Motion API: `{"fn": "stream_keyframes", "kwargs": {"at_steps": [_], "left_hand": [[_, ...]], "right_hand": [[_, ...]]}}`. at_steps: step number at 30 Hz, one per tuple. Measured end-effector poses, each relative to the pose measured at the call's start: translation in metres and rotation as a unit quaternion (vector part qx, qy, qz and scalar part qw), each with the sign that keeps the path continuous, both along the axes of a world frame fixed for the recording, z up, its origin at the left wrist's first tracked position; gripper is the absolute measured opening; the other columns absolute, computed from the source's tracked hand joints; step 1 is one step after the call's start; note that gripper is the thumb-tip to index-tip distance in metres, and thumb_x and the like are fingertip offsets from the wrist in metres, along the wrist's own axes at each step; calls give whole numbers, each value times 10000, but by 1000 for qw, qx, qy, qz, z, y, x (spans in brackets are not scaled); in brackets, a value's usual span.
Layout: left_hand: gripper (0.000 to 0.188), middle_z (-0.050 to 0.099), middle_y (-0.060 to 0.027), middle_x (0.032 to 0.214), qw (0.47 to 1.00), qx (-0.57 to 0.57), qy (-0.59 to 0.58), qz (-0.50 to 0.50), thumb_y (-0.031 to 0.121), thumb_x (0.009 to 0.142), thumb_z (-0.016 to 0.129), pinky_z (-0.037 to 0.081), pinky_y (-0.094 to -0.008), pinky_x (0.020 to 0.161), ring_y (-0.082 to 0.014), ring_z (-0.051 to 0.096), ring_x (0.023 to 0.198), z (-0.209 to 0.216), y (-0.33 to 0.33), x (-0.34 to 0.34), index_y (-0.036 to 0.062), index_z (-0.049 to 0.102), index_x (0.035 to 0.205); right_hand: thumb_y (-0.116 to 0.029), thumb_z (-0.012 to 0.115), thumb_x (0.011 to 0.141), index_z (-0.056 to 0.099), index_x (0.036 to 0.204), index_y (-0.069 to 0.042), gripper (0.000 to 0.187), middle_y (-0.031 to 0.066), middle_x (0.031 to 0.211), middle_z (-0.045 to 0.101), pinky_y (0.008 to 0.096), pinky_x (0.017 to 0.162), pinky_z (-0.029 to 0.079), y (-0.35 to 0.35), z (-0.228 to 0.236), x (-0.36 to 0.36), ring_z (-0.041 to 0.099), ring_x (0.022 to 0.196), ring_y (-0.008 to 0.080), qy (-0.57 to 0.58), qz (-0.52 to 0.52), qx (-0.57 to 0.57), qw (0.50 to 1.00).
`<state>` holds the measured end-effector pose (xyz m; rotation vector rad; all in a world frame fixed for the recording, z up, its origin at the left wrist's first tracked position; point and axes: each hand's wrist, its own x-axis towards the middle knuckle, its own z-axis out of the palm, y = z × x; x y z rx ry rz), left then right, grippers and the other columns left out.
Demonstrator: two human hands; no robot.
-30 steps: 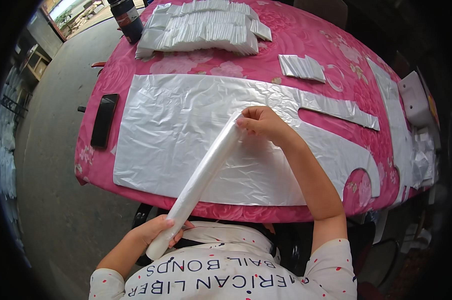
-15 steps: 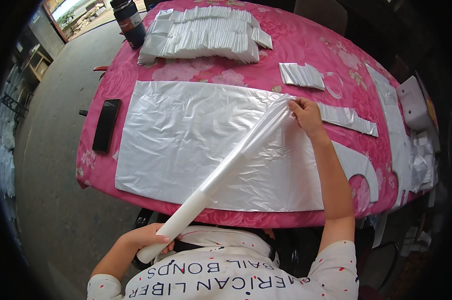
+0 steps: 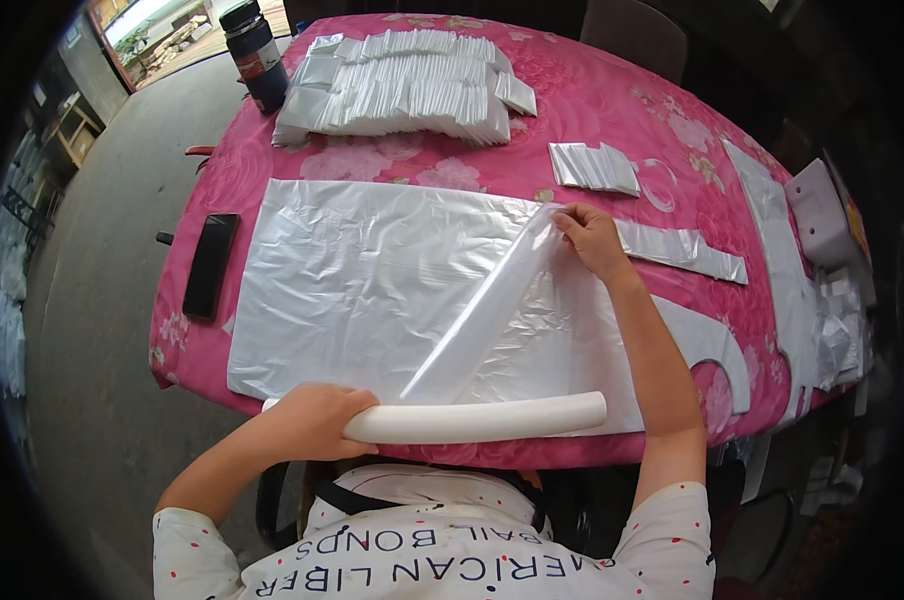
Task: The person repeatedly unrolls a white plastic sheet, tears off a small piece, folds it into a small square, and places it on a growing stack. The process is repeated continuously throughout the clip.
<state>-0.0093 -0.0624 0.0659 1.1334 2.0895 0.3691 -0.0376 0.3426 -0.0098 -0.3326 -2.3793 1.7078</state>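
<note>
My left hand (image 3: 317,422) is wrapped round a white tube (image 3: 492,418) near its left end. The tube lies crosswise over the near edge of a stack of silvery-white plastic bags (image 3: 352,290). Toward the stack's far right part, the thumb and fingers of my right hand (image 3: 594,240) pinch a gathered piece of thin plastic film (image 3: 487,305). That film slants down from my fingers toward the tube. Whether its lower end touches the tube I cannot tell.
Folded white packets (image 3: 412,90) are piled at the far left, beside a dark jar (image 3: 255,60). A black phone (image 3: 212,268) lies left of the stack. Small folded packets (image 3: 594,168), plastic strips (image 3: 682,250) and a white box (image 3: 822,212) are on the pink tablecloth (image 3: 532,85)'s right side.
My left hand has swung the tube from a slant along the film to crosswise at the near edge, clear of the film. My right hand still pinches the film.
</note>
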Motion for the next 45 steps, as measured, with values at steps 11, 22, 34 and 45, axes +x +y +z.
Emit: {"fn": "stream_keyframes", "kwargs": {"at_steps": [11, 22, 34, 45], "left_hand": [[665, 446, -200, 1293, 921, 275, 207, -184, 439, 789, 592, 355, -416, 1004, -311, 426, 1207, -52, 58, 16, -72, 474, 1198], [786, 277, -152, 1450, 935, 178, 253, -173, 517, 786, 512, 196, -440, 1090, -291, 256, 1347, -79, 51, 52, 30, 325, 1375], [801, 226, -142, 1474, 932, 169, 263, -181, 515, 786, 520, 172, -434, 1097, -276, 187, 1375, -79, 52, 58, 54, 287, 1397], [653, 285, -137, 1449, 912, 162, 301, -229, 368, 801, 550, 191, -447, 1093, -263, 244, 1356, -82, 54, 60, 82, 366, 1358]], "right_hand": [[-181, 624, 832, 646, 857, -7, 177, -12, 656, 556, 232, 589, 407, -33, 13, -26, 485, 618, 68, -105, 85, 65, 989], [-213, 645, 798, 548, 1167, -34, 422, 164, 1136, 555, 349, 874, 437, -99, 44, 52, 540, 1032, 295, 45, 115, 191, 974], [-201, 617, 824, 586, 1123, -35, 344, 110, 897, 618, 369, 679, 487, -60, 23, 129, 585, 814, 275, 84, 24, 473, 877], [-163, 607, 829, 560, 1153, -25, 355, 129, 882, 594, 370, 668, 474, -74, 45, 152, 574, 773, 291, 104, 50, 418, 901]]}}
